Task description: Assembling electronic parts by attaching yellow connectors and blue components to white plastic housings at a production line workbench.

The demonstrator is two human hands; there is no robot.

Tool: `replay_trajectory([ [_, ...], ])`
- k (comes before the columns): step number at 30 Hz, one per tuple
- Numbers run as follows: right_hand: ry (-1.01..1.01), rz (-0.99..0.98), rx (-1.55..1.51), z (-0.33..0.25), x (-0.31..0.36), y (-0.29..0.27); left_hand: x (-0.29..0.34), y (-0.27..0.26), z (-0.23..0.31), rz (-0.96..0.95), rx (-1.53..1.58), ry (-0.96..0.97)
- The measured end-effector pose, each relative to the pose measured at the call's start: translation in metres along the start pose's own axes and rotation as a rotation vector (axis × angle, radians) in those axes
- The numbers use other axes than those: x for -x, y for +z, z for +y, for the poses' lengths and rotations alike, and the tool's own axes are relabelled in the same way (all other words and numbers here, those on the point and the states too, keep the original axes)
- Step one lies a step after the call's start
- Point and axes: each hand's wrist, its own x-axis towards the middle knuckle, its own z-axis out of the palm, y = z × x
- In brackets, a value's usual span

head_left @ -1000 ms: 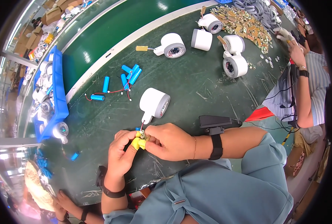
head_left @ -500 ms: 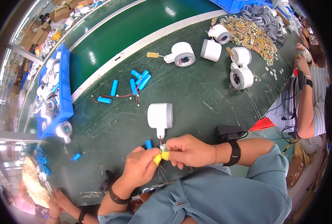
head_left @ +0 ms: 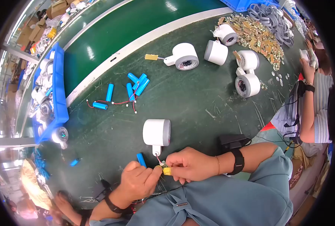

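My right hand point(head_left: 188, 164) pinches a small green circuit board point(head_left: 163, 164), with a yellow covering on its thumb tip. Against the board's near edge, my left hand point(head_left: 140, 180) has its fingers curled and pressed together; whatever is between them is hidden. Thin red wires run from the board into the short neck of a white cylindrical housing with a grey rim point(head_left: 155, 132), lying on its side just beyond my hands. A blue cylindrical battery point(head_left: 141, 159) lies beside my left hand, its lower end covered by the fingers.
Several blue wired batteries point(head_left: 109, 92) lie farther left. Similar white housings point(head_left: 217, 52) stand at the back, near a heap of small boards point(head_left: 263, 43) and grey rings point(head_left: 270, 20). A blue bin point(head_left: 61, 96) of housings is at left. A co-worker's arm point(head_left: 308, 109) shows at right.
The view has shifted slightly. The white housing sits nearer to me and a little further left. My left hand has moved down and left, and its yellow-covered tip is now mostly hidden.
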Motion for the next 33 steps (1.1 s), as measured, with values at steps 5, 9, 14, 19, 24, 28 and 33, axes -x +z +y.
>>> replay_trajectory([
  [5,-0.075,-0.061,0.02,0.014,0.002,0.005,0.007,-0.004,-0.001,-0.022,-0.067,0.031],
  [9,-0.005,0.148,-0.153,-0.004,0.008,-0.009,0.027,0.001,-0.019,0.061,-0.093,-0.145],
  [14,-0.024,0.13,-0.24,0.003,0.007,-0.004,0.016,-0.009,-0.025,0.018,0.036,-0.109],
  [19,-0.092,0.099,-0.095,0.002,0.015,-0.005,-0.019,0.0,-0.017,0.034,0.048,-0.001],
  [24,0.043,0.022,-0.175,0.009,0.032,0.001,-0.031,0.009,-0.021,0.009,-0.008,0.152],
  [28,0.115,-0.041,-0.354,0.014,0.04,0.006,-0.029,0.012,-0.016,0.015,-0.066,0.317],
  [33,0.346,-0.206,-0.226,0.018,0.052,-0.009,-0.033,0.003,-0.003,-0.033,-0.14,0.511],
])
